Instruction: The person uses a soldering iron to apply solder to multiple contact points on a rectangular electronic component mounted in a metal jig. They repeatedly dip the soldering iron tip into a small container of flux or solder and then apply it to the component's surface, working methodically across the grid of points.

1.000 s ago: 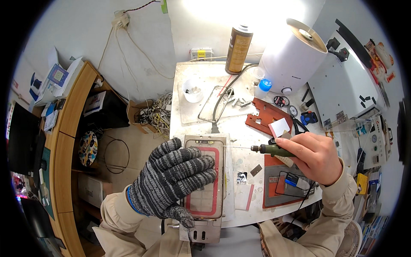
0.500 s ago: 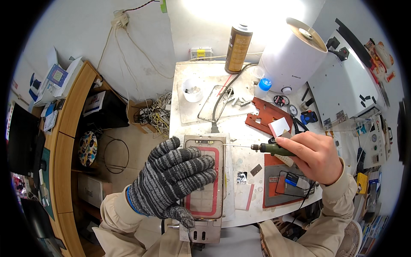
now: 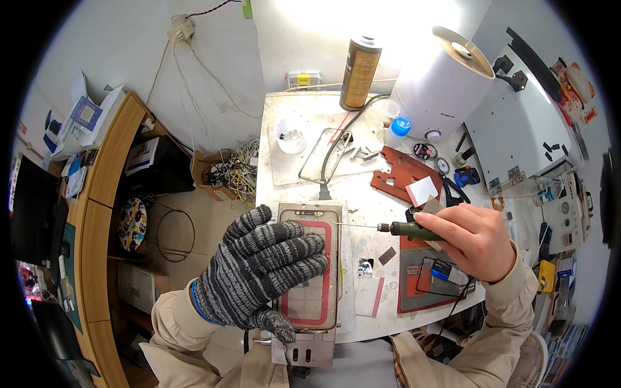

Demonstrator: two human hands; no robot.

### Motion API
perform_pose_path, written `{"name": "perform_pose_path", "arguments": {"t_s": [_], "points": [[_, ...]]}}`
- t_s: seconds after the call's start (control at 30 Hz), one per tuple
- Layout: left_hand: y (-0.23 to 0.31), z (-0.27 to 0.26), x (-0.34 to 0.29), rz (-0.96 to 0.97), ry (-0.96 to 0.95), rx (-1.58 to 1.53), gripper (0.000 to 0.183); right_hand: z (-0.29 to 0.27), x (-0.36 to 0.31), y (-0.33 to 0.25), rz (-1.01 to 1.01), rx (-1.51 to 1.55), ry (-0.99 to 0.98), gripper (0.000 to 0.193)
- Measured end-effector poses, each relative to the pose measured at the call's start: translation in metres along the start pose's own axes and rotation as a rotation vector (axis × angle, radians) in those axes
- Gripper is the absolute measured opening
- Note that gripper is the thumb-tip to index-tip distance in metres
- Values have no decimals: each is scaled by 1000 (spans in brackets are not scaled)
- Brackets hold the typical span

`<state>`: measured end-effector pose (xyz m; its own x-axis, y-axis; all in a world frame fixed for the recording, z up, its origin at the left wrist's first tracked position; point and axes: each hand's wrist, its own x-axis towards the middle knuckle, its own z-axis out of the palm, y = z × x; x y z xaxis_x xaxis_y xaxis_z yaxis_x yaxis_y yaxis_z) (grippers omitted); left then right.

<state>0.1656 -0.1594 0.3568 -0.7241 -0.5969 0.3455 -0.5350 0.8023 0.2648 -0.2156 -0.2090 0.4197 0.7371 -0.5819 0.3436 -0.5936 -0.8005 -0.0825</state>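
Wooden shelving point(image 3: 97, 213) curves along the far left, with bare floor between it and the white bench point(image 3: 284, 187), whose left edge runs just past the gloved knuckles. A cardboard box of tangled cables point(image 3: 226, 171) sits on the floor against that edge.

On the near-left part of the bench lies a phone frame with a red-bordered panel point(image 3: 323, 258), seated in a metal jig that overhangs the near edge. The left hand point(image 3: 259, 278), in a grey knitted glove, presses flat over the frame's left side, fingers spread and closed on nothing, covering much of the panel.

Beyond the frame, a small white cup point(image 3: 290, 134), a clear phone case point(image 3: 323, 155) and a black cable crowd the middle of the bench; a brown spray can point(image 3: 359, 71) stands at the far edge.

To the right, the bare right hand point(image 3: 475, 242) is clamped around a green rotary tool point(image 3: 411, 229), held level; its thin bit points left, the tip just at the frame's right edge, close to the gloved fingertips. Under and around this hand lie an orange fixture plate point(image 3: 404, 174), a grey mat point(image 3: 420, 275) and small parts, leaving little free surface. A white cylindrical appliance point(image 3: 440, 84) and a white machine housing point(image 3: 517, 129) close off the far right.
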Motion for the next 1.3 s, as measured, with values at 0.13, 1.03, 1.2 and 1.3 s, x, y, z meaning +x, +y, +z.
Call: {"name": "perform_pose_path", "arguments": {"t_s": [0.13,1.03,1.2,1.3], "points": [[-1,0,0,1,-6,7,104,0,-1,-1,8,6,-3,47],[3,-2,4,4,32,48,101,1,-16,-13,0,37,-24,53],[1,1,-1,-2,31,45,102,1,-19,-13,38,90,-3,54],[0,0,0,1,32,20,102,6,-21,-8,95,153,44,56]]}}
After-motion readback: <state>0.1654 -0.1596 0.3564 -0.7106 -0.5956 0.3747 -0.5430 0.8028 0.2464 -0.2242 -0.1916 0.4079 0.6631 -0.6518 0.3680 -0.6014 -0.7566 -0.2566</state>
